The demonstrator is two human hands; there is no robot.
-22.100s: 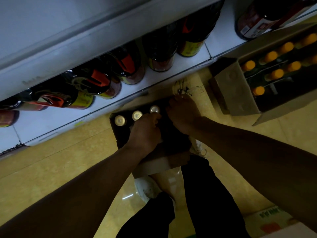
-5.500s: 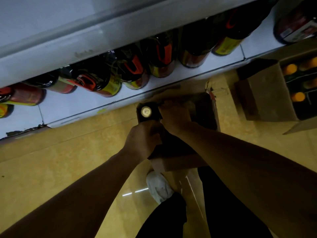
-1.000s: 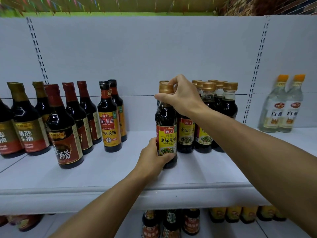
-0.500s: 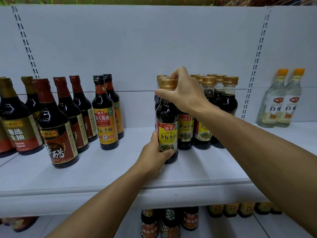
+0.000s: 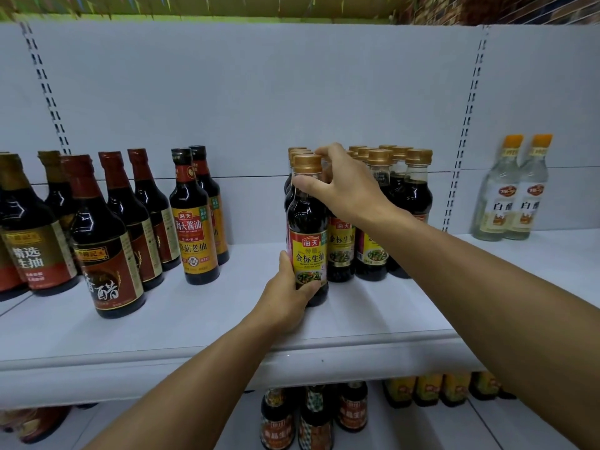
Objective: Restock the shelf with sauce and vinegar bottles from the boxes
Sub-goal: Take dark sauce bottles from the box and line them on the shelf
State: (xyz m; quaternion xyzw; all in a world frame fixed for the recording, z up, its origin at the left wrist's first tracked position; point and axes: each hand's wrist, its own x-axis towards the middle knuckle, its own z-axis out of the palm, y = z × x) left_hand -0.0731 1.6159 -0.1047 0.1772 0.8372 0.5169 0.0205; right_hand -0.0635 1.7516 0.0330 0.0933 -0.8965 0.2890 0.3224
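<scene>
This is a shop, most likely a grocery store. A white metal display shelf with slotted uprights carries many identical soy sauce bottles in rows, dark vinegar bottles on the left and white vinegar bottles on the right. The lower shelf holds more bottles.

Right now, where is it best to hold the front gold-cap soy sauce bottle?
Probably the lower body of the front soy sauce bottle, from its open front-left side. It stands upright, its round body fits a palm, neighbours crowd the right and back.
</scene>
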